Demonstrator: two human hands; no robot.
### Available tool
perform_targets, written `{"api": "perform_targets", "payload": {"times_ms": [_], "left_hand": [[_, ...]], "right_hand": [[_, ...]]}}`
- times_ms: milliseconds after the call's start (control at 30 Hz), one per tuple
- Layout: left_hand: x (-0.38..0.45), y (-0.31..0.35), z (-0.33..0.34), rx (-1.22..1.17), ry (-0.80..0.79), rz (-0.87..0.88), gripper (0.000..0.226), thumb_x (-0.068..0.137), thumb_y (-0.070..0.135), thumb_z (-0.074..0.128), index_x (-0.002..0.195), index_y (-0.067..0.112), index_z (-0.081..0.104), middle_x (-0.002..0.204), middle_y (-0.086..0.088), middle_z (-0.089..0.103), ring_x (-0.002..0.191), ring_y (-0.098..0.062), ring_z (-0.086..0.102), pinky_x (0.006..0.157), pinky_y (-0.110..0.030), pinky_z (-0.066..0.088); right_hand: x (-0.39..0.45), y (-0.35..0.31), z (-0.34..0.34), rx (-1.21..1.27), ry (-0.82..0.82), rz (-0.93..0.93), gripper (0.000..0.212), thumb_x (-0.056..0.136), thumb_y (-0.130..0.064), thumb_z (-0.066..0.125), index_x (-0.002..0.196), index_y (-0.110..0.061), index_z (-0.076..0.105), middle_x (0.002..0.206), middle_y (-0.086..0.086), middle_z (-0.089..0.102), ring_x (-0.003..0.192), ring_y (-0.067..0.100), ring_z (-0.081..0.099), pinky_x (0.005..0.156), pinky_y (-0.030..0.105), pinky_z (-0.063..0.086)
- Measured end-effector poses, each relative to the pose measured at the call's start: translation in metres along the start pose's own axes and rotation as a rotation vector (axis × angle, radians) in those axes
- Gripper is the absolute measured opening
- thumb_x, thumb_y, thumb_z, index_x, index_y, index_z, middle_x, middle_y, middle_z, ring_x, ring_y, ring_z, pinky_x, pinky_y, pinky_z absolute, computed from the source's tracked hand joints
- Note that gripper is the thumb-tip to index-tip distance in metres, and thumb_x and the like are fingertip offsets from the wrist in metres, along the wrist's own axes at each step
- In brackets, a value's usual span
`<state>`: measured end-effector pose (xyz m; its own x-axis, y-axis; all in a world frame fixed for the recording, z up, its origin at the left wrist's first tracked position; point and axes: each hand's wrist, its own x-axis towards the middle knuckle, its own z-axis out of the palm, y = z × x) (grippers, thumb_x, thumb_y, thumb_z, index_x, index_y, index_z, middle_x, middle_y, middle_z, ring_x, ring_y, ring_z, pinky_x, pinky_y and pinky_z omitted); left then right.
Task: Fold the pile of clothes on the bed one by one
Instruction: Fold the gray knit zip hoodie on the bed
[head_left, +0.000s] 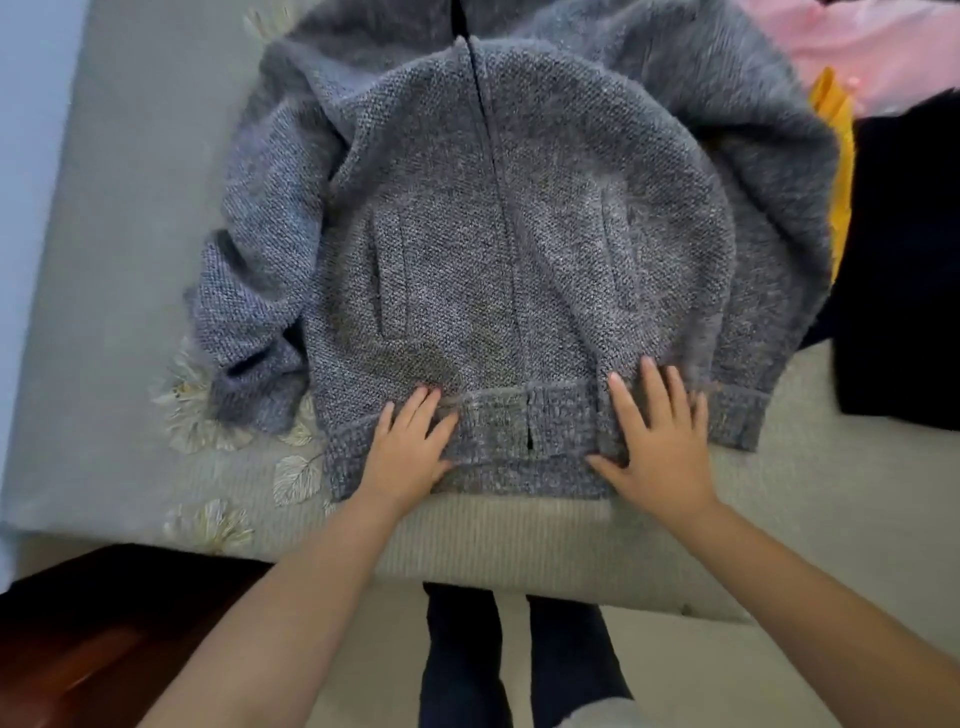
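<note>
- Cardigan (493, 249) lies flat on the bed (130, 260), its length running away from the person.
- Left hand (410, 447) and right hand (660, 441) press its near hem, fingers straight, grasping nothing.

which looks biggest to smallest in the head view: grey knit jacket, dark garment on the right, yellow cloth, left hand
1. grey knit jacket
2. dark garment
3. yellow cloth and left hand: they look alike, and the hand is nearer the camera.

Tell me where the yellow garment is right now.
In the head view, the yellow garment lies at the right, wedged between the grey knitted zip jacket and the black folded cloth.
</note>
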<state>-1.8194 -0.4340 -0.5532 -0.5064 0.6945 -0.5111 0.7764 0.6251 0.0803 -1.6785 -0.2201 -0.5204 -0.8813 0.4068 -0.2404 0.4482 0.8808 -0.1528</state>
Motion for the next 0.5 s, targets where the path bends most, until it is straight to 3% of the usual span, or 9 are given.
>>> {"api": "perform_targets", "payload": {"times_ms": [33,67,133,233,333,400,433,467,500], "left_hand": [[0.002,-0.002,-0.002,0.0,0.128,0.082,0.033,0.069,0.01,0.074,0.1,0.004,0.066,0.119,-0.028,0.056,0.112,-0.04,0.054,0.09,-0.053,0.044],[0.002,-0.006,-0.005,0.015,0.209,0.149,0.022,0.055,0.002,0.075,0.076,0.0,0.068,0.092,-0.027,0.067,0.086,-0.038,0.066,0.07,-0.044,0.054],[-0.004,-0.011,-0.015,0.026,0.242,0.259,0.025,0.038,-0.007,0.076,0.056,0.001,0.061,0.056,-0.015,0.059,0.05,-0.027,0.06,0.042,-0.023,0.045],[-0.026,-0.022,-0.024,0.05,0.193,0.474,0.039,0.025,-0.009,0.082,0.051,0.005,0.057,0.044,-0.006,0.047,0.038,-0.019,0.047,0.035,-0.013,0.026],[-0.057,-0.032,-0.02,0.05,0.176,0.597,0.025,0.041,-0.009,0.075,0.054,0.004,0.058,0.046,-0.008,0.049,0.041,-0.02,0.05,0.037,-0.015,0.032],[-0.072,-0.034,-0.009,0.073,0.222,0.535,0.012,0.058,-0.004,0.061,0.067,0.003,0.062,0.061,-0.013,0.058,0.054,-0.025,0.059,0.045,-0.023,0.042],[-0.076,-0.036,-0.001,0.108,0.183,0.412,0.018,0.072,0.0,0.056,0.088,0.003,0.063,0.086,-0.018,0.062,0.079,-0.028,0.063,0.062,-0.029,0.048],[-0.078,-0.039,0.01,0.144,0.085,0.245,0.031,0.086,0.011,0.051,0.117,0.005,0.054,0.119,-0.019,0.053,0.112,-0.029,0.052,0.087,-0.036,0.044],[-0.08,-0.042,0.016,0.174,-0.035,0.081,0.048,0.093,0.027,0.045,0.137,0.01,0.034,0.143,-0.014,0.032,0.133,-0.027,0.029,0.104,-0.041,0.028]], "right_hand": [[-0.001,-0.002,0.002,-0.034,0.054,-0.032,0.072,0.063,-0.026,0.082,0.127,-0.007,0.054,0.123,0.03,0.054,0.111,0.048,0.053,0.091,0.066,0.033],[-0.002,-0.002,0.003,-0.072,0.131,-0.064,0.069,0.054,-0.008,0.086,0.119,-0.005,0.061,0.106,0.028,0.063,0.094,0.043,0.062,0.085,0.062,0.041],[-0.007,0.0,0.001,-0.159,0.3,-0.138,0.053,0.048,0.009,0.079,0.099,-0.005,0.071,0.075,0.016,0.066,0.067,0.03,0.064,0.083,0.045,0.044],[-0.019,0.011,-0.015,-0.167,0.404,-0.217,0.026,0.059,0.007,0.059,0.079,-0.005,0.072,0.063,0.008,0.061,0.064,0.024,0.057,0.077,0.035,0.026],[-0.049,0.021,-0.02,-0.281,0.251,-0.258,0.027,0.056,0.0,0.057,0.079,-0.003,0.071,0.07,0.008,0.065,0.064,0.026,0.062,0.075,0.035,0.025],[-0.068,0.021,-0.015,-0.382,0.011,-0.154,0.038,0.07,0.0,0.051,0.105,-0.001,0.065,0.096,0.015,0.065,0.089,0.031,0.06,0.086,0.038,0.023],[-0.074,0.02,-0.011,-0.411,-0.155,-0.029,0.046,0.082,-0.004,0.046,0.128,-0.005,0.049,0.119,0.017,0.055,0.112,0.032,0.05,0.097,0.041,0.019],[-0.077,0.018,-0.006,-0.429,-0.283,0.089,0.056,0.09,-0.013,0.043,0.143,-0.012,0.025,0.139,0.016,0.036,0.13,0.031,0.031,0.106,0.047,0.012],[-0.077,0.015,0.0,-0.458,-0.369,0.154,0.066,0.093,-0.021,0.042,0.147,-0.019,0.003,0.15,0.012,0.016,0.139,0.03,0.012,0.11,0.052,0.004]]}}
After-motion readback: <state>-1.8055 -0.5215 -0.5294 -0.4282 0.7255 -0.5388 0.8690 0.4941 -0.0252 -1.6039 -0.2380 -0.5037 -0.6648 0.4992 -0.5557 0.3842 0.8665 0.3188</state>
